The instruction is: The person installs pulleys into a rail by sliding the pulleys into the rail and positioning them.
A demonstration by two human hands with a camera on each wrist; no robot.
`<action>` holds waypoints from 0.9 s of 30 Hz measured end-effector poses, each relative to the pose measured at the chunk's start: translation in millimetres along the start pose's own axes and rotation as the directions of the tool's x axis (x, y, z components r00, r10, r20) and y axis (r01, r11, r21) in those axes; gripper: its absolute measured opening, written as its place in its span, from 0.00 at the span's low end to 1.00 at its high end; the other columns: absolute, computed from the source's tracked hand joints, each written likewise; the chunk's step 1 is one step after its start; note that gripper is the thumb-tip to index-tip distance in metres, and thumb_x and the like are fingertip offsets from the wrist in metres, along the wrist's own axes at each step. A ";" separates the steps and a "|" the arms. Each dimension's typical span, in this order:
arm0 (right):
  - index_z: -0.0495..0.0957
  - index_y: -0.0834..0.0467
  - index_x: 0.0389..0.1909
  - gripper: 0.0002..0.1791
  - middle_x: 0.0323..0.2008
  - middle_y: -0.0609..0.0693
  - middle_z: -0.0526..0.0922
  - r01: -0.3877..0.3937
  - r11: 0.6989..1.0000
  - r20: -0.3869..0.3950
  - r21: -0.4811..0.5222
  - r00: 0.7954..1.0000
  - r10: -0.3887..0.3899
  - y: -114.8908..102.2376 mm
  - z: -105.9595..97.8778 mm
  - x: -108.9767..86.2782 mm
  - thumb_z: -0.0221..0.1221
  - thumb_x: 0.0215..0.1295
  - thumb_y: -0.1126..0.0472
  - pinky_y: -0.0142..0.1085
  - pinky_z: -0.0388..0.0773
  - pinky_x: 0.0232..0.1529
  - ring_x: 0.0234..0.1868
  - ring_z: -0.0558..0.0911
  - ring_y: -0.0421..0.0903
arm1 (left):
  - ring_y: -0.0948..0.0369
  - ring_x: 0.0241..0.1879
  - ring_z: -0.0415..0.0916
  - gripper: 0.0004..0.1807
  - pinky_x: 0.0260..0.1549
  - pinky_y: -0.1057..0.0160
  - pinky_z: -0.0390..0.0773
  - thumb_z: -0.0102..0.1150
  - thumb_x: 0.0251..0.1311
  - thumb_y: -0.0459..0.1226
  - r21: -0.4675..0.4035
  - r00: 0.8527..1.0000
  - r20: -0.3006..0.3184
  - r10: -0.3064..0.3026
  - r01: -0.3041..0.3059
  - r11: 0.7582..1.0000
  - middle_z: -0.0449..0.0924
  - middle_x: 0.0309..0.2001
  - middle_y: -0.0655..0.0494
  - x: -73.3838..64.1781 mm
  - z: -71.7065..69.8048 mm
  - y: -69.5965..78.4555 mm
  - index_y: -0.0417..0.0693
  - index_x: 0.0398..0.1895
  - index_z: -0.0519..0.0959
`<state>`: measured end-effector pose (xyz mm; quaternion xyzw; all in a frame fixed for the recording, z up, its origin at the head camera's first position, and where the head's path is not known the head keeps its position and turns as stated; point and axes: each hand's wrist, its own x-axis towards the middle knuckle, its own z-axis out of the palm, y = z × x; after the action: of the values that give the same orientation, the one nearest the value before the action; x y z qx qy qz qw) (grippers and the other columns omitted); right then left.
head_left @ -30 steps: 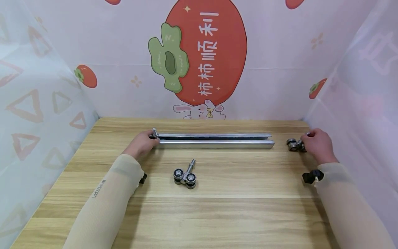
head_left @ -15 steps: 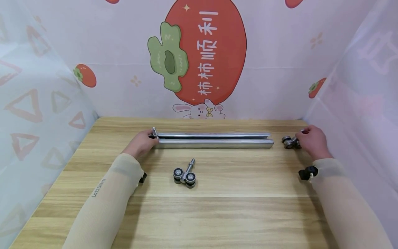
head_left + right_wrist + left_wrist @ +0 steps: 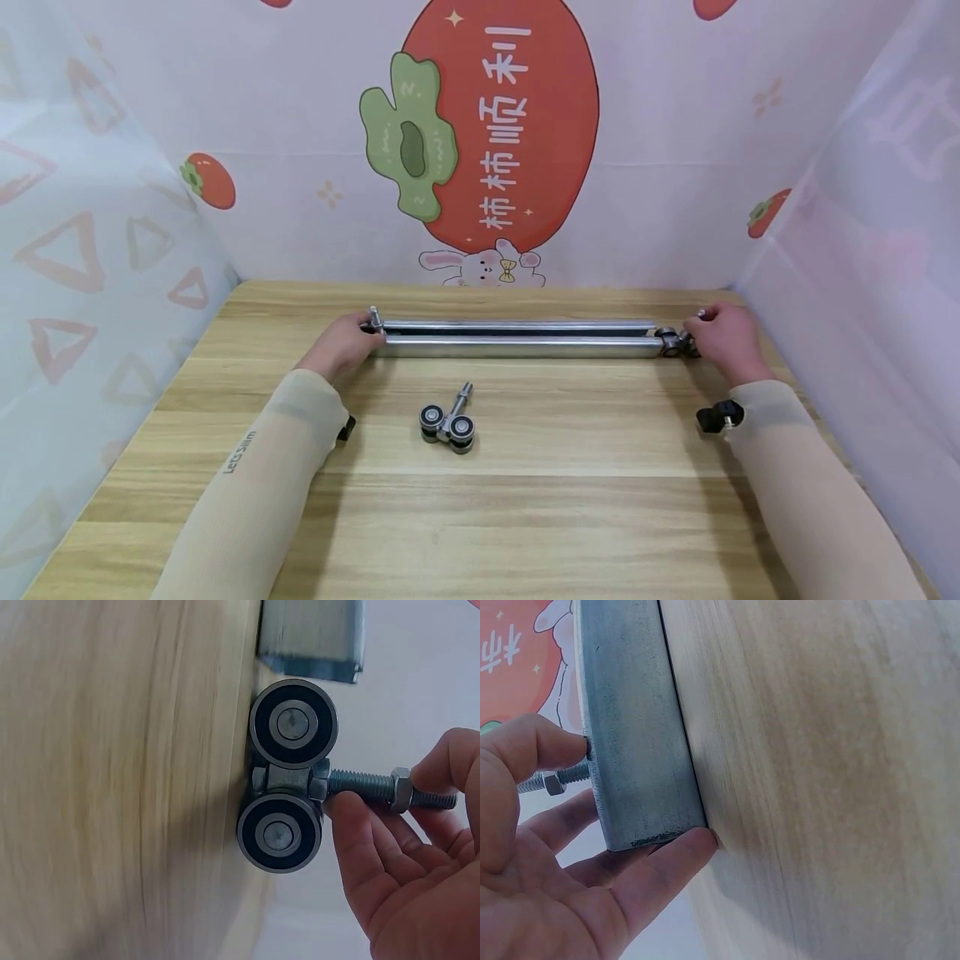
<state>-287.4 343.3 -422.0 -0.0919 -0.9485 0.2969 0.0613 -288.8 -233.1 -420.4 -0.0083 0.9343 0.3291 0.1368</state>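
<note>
Right hand (image 3: pixel 427 855): we see thumb and fingers pinching the threaded bolt of a wheeled trolley (image 3: pixel 279 836), bolt upward, wheels down by the tabletop. The trolley sits at the right end of a metal rail (image 3: pixel 525 348), in line with it; we cannot tell whether the foremost wheels touch it. Left hand (image 3: pixel 341 346): grasping the rail's other end, thumb on the upper edge, fingertips at the end face. A second bolt (image 3: pixel 553 782) rises there between thumb and fingers; its lower part is hidden from us.

The rail lies crosswise near the table's back edge, its slot facing up. A spare trolley (image 3: pixel 447 427) rests in front of it on its side, bolt slanting away.

Surface and room: pale wood-grain table (image 3: pixel 540 533); white printed backdrop (image 3: pixel 285 92) behind, bearing a large red persimmon (image 3: pixel 525 167) above a rabbit (image 3: pixel 480 268); pale sheeting at both sides.

Against the frame half a second ago, we note the right hand and its trolley shifted left, closing the gap to the rail. Rail, left hand and spare trolley look unchanged.

Pose: both arms reach forward in beige sleeves (image 3: pixel 247 492), hands well apart.
</note>
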 end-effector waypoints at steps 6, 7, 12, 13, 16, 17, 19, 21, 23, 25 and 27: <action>0.74 0.66 0.44 0.17 0.39 0.63 0.81 -0.024 0.998 0.042 0.062 0.999 0.022 -7.4 1.8 -2.3 0.54 0.67 0.55 0.43 0.73 0.31 0.37 0.77 0.55 | 0.39 0.64 0.63 0.28 0.64 0.39 0.59 0.54 0.69 0.44 0.020 1.000 -0.012 0.018 -0.017 1.000 0.68 0.64 0.34 -0.2 -0.5 0.4 0.40 0.68 0.67; 0.74 0.66 0.44 0.17 0.39 0.63 0.82 -0.026 0.997 0.053 0.072 0.998 0.022 -8.4 1.7 -2.6 0.54 0.67 0.55 0.42 0.73 0.30 0.36 0.77 0.55 | 0.39 0.63 0.64 0.28 0.64 0.39 0.59 0.54 0.69 0.44 0.022 1.000 -0.013 0.018 -0.017 1.000 0.69 0.64 0.34 -0.2 -0.6 0.4 0.40 0.68 0.68; 0.74 0.65 0.46 0.18 0.40 0.64 0.83 -0.046 0.994 0.087 0.097 0.995 0.038 -11.2 1.1 -2.4 0.55 0.67 0.54 0.41 0.73 0.30 0.35 0.79 0.53 | 0.38 0.64 0.63 0.29 0.64 0.39 0.59 0.54 0.69 0.44 0.029 1.000 -0.011 0.017 -0.016 0.999 0.68 0.65 0.33 1.4 -0.7 -0.2 0.40 0.69 0.66; 0.74 0.65 0.46 0.18 0.40 0.63 0.84 -0.050 0.994 0.089 0.098 0.995 0.041 -11.2 1.1 -2.1 0.55 0.67 0.53 0.41 0.73 0.29 0.35 0.79 0.53 | 0.38 0.64 0.63 0.30 0.64 0.39 0.59 0.54 0.69 0.45 0.030 1.000 -0.011 0.016 -0.016 0.999 0.67 0.65 0.33 1.6 -0.8 -0.1 0.40 0.70 0.66; 0.75 0.65 0.46 0.19 0.38 0.63 0.84 -0.051 0.993 0.094 0.107 0.995 0.041 -11.6 1.7 -0.8 0.55 0.66 0.53 0.40 0.72 0.28 0.36 0.80 0.54 | 0.38 0.65 0.62 0.32 0.65 0.39 0.58 0.54 0.70 0.45 0.026 1.000 -0.009 0.012 -0.011 1.000 0.66 0.66 0.33 1.2 -0.9 0.3 0.40 0.72 0.63; 0.76 0.65 0.45 0.19 0.37 0.62 0.84 -0.047 0.993 0.098 0.106 0.995 0.036 -12.1 2.2 -0.3 0.56 0.66 0.52 0.40 0.72 0.27 0.36 0.80 0.54 | 0.38 0.65 0.61 0.32 0.65 0.39 0.58 0.53 0.70 0.45 0.024 1.000 -0.009 0.009 -0.009 1.000 0.65 0.67 0.33 1.0 -0.8 0.6 0.40 0.73 0.63; 0.76 0.64 0.44 0.18 0.36 0.61 0.84 -0.038 0.993 0.108 0.109 0.994 0.026 -13.8 3.6 0.5 0.56 0.66 0.52 0.40 0.72 0.26 0.35 0.80 0.54 | 0.39 0.65 0.61 0.33 0.65 0.39 0.58 0.53 0.69 0.45 0.023 1.000 -0.012 0.004 -0.004 1.000 0.65 0.67 0.33 0.9 -1.0 0.7 0.40 0.73 0.62; 0.77 0.64 0.42 0.17 0.34 0.59 0.84 -0.019 0.995 0.114 0.100 0.993 0.008 -16.6 5.5 1.1 0.56 0.66 0.53 0.40 0.72 0.26 0.34 0.79 0.53 | 0.39 0.65 0.62 0.34 0.65 0.40 0.58 0.53 0.69 0.44 0.021 1.000 -0.015 0.004 -0.004 1.000 0.65 0.67 0.33 1.2 -0.6 0.6 0.40 0.74 0.61; 0.76 0.64 0.40 0.16 0.33 0.58 0.84 0.003 0.996 0.111 0.089 0.994 -0.013 -20.1 7.2 1.1 0.56 0.66 0.53 0.40 0.72 0.27 0.33 0.78 0.51 | 0.39 0.65 0.62 0.34 0.65 0.40 0.58 0.54 0.69 0.44 0.022 1.000 -0.017 0.006 -0.005 1.000 0.65 0.67 0.33 1.3 -0.3 0.3 0.40 0.74 0.62; 0.76 0.65 0.39 0.15 0.32 0.58 0.83 0.024 0.996 0.102 0.080 0.994 -0.032 -23.0 8.5 1.4 0.56 0.66 0.54 0.40 0.73 0.28 0.33 0.78 0.51 | 0.39 0.66 0.61 0.34 0.65 0.40 0.58 0.54 0.69 0.44 0.014 1.000 -0.017 0.001 -0.001 1.000 0.65 0.67 0.33 1.9 0.4 -0.4 0.40 0.74 0.61; 0.77 0.65 0.38 0.15 0.32 0.57 0.82 0.036 0.997 0.088 0.067 0.995 -0.042 -25.7 9.2 1.2 0.57 0.66 0.54 0.40 0.72 0.28 0.33 0.78 0.51 | 0.39 0.66 0.60 0.35 0.65 0.40 0.57 0.54 0.69 0.44 0.011 1.000 -0.014 -0.002 0.003 1.000 0.64 0.68 0.33 2.0 0.9 -1.0 0.40 0.75 0.60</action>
<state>-293.7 317.7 -414.7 -0.0579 -0.9418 0.3300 0.0278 -290.4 -233.2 -422.1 -0.0110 0.9370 0.3236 0.1308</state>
